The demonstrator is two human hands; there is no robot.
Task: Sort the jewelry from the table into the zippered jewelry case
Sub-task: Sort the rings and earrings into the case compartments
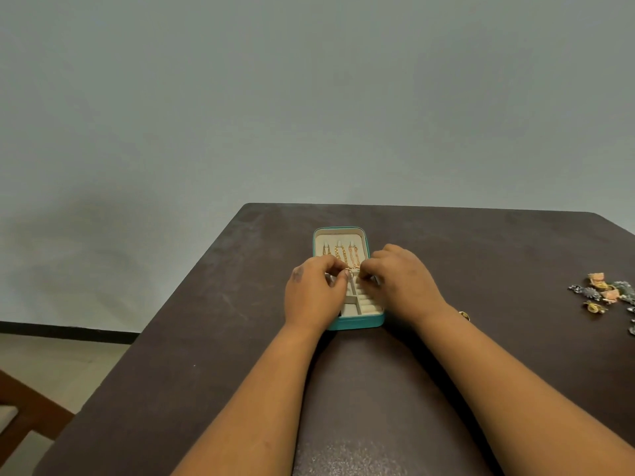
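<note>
A small gold ring [347, 271] is pinched between both hands just above the middle of the open teal jewelry case [357, 324], which lies on the dark counter [213, 304] with its long axis running away from the person. The padded ring rolls [367, 298] sit directly below and slightly nearer than the ring, so the coming move looks to be a short drop toward the person. The left hand [311, 297] and right hand [400, 280] are about equally close, fingertips curled on the ring. Gold chains [342, 253] hang in the far half. More jewelry [604, 293] lies well apart at right, partly cut off. Fingers hide the case's hinge area.
</note>
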